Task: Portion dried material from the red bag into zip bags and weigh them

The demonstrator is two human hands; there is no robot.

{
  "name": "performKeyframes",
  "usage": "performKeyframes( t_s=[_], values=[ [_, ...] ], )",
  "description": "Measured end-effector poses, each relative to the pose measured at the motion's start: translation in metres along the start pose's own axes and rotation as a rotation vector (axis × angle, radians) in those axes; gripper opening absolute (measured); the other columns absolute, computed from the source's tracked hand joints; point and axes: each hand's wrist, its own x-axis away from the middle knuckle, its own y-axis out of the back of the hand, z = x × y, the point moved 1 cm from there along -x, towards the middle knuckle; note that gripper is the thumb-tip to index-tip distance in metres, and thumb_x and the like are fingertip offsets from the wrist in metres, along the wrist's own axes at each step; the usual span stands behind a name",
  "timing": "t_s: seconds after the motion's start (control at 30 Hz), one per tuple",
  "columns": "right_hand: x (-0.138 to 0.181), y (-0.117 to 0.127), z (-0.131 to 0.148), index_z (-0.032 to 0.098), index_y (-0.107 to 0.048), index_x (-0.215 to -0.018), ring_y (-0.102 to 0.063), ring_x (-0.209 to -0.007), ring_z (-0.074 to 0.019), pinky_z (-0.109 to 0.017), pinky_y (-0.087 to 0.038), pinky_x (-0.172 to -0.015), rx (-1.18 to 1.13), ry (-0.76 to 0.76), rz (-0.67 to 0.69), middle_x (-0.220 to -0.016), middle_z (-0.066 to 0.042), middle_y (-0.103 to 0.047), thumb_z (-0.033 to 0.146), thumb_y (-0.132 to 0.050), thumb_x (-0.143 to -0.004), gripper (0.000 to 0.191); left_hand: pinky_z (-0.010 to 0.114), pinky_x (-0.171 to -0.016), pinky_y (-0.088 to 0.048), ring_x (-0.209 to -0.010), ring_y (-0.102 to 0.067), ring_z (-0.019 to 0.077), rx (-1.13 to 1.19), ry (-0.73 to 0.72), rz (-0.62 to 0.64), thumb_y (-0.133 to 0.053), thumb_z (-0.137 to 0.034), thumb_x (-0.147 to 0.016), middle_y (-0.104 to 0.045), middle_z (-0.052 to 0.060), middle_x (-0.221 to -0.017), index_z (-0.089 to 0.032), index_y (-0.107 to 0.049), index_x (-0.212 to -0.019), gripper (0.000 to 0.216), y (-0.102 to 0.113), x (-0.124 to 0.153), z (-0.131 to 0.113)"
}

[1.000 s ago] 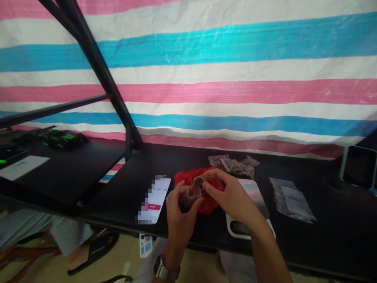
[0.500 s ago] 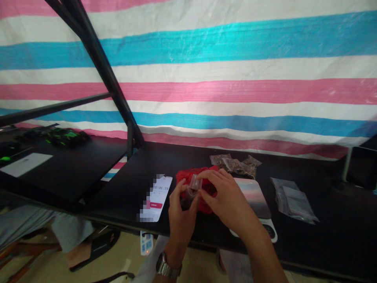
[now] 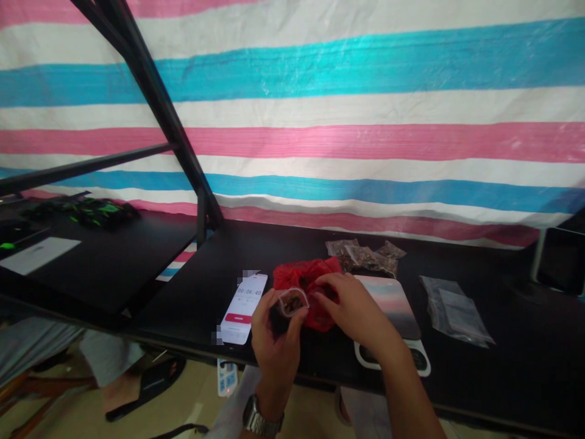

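My left hand (image 3: 276,338) grips a small clear zip bag (image 3: 292,303) by its sides, thumb on the right and fingers on the left. The bag's mouth gapes toward me, and brown dried bits show inside. My right hand (image 3: 350,305) is over the right part of a crumpled red plastic bag (image 3: 304,271), its thumb and index finger apart at the bag's opening. Its other fingers are partly hidden. A white kitchen scale (image 3: 384,299) lies under and beside my right wrist.
Behind the scale lie several filled clear bags (image 3: 368,257). Flat clear bags (image 3: 454,311) are to the right. A phone (image 3: 244,310) with a running timer lies left of my hands. A black metal post (image 3: 159,116) slants up at the left, and a person's foot (image 3: 121,393) shows below.
My right hand has let go of the clear bag's mouth and moved to the red bag. My left hand has shifted slightly left with the clear bag, which now gapes wider.
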Motion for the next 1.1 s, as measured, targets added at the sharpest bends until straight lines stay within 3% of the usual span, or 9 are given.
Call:
performKeyframes(
  t_s=[0.1, 0.2, 0.37, 0.53, 0.73, 0.83, 0.97, 1.03, 1.1],
  values=[
    [0.005, 0.005, 0.007, 0.023, -0.078, -0.108, -0.070, -0.106, -0.0225, -0.036, -0.050, -0.097, -0.199, 0.041, 0.028, -0.113, -0.004, -0.080, 0.023, -0.072, -0.097, 0.013, 0.046, -0.097, -0.064, -0.104, -0.077, 0.0251, 0.017, 0.006, -0.008, -0.090, -0.035, -0.083, -0.074, 0.009, -0.119, -0.022, -0.065, -0.125, 0.051, -0.002, 0.004, -0.003],
    [0.012, 0.016, 0.018, 0.024, -0.080, -0.107, -0.073, -0.100, -0.0197, -0.033, -0.052, -0.095, -0.381, 0.039, 0.149, -0.109, -0.001, -0.081, 0.028, -0.068, -0.100, 0.014, 0.042, -0.094, -0.064, -0.104, -0.077, 0.0241, -0.001, 0.040, 0.011, -0.088, -0.036, -0.085, -0.075, 0.009, -0.118, -0.023, -0.065, -0.128, 0.051, -0.003, 0.005, -0.006],
    [0.020, 0.024, 0.020, 0.027, -0.083, -0.112, -0.074, -0.099, -0.0202, -0.031, -0.054, -0.091, -0.491, 0.019, 0.251, -0.106, 0.001, -0.083, 0.029, -0.078, -0.093, 0.019, 0.035, -0.086, -0.066, -0.097, -0.079, 0.0218, -0.016, 0.050, 0.045, -0.087, -0.034, -0.085, -0.078, 0.006, -0.113, -0.023, -0.068, -0.129, 0.049, -0.003, 0.004, -0.009],
    [0.019, 0.021, 0.013, 0.026, -0.085, -0.096, -0.073, -0.088, -0.0179, -0.029, -0.052, -0.082, -0.476, -0.022, 0.194, -0.095, 0.002, -0.083, 0.031, -0.080, -0.092, 0.008, 0.033, -0.087, -0.065, -0.100, -0.079, 0.0214, -0.008, 0.027, 0.156, -0.085, -0.030, -0.089, -0.078, 0.006, -0.113, -0.024, -0.070, -0.128, 0.043, -0.002, 0.005, -0.009],
    [0.026, 0.032, 0.010, 0.023, -0.083, -0.090, -0.069, -0.082, -0.0169, -0.028, -0.049, -0.075, -0.503, -0.029, 0.166, -0.086, 0.001, -0.080, 0.030, -0.078, -0.092, 0.009, 0.032, -0.087, -0.065, -0.102, -0.078, 0.0214, 0.004, -0.065, 0.210, -0.085, -0.027, -0.090, -0.076, 0.006, -0.114, -0.026, -0.070, -0.132, 0.045, -0.009, 0.010, -0.014],
    [0.031, 0.042, 0.004, 0.023, -0.081, -0.088, -0.066, -0.081, -0.0167, -0.027, -0.047, -0.073, -0.464, -0.027, 0.146, -0.086, 0.001, -0.077, 0.031, -0.075, -0.093, 0.012, 0.038, -0.098, -0.063, -0.111, -0.076, 0.0245, 0.013, -0.067, 0.255, -0.085, -0.030, -0.090, -0.076, 0.008, -0.122, -0.027, -0.067, -0.138, 0.051, -0.013, 0.016, -0.020],
    [0.038, 0.053, -0.005, 0.022, -0.074, -0.088, -0.062, -0.080, -0.0158, -0.026, -0.046, -0.073, -0.438, -0.008, 0.054, -0.085, 0.001, -0.071, 0.033, -0.065, -0.098, 0.019, 0.046, -0.112, -0.058, -0.129, -0.072, 0.0302, 0.210, 0.139, 0.410, -0.077, -0.044, -0.096, -0.072, 0.015, -0.141, -0.026, -0.060, -0.151, 0.060, -0.021, 0.023, -0.030],
    [0.042, 0.058, -0.011, 0.022, -0.071, -0.086, -0.057, -0.076, -0.0154, -0.026, -0.044, -0.069, -0.435, -0.012, 0.047, -0.081, 0.002, -0.066, 0.037, -0.061, -0.100, 0.022, 0.044, -0.106, -0.061, -0.122, -0.076, 0.0297, 0.374, 0.334, 0.492, -0.074, -0.050, -0.097, -0.076, 0.015, -0.135, -0.024, -0.062, -0.149, 0.059, -0.029, 0.025, -0.035],
    [0.046, 0.062, -0.017, 0.022, -0.067, -0.084, -0.054, -0.074, -0.0154, -0.026, -0.042, -0.065, -0.418, -0.014, 0.038, -0.078, 0.002, -0.061, 0.039, -0.058, -0.102, 0.027, 0.042, -0.098, -0.065, -0.111, -0.080, 0.0289, 0.499, 0.521, 0.542, -0.079, -0.053, -0.093, -0.081, 0.014, -0.123, -0.021, -0.072, -0.135, 0.054, -0.038, 0.026, -0.038]
  ],
)
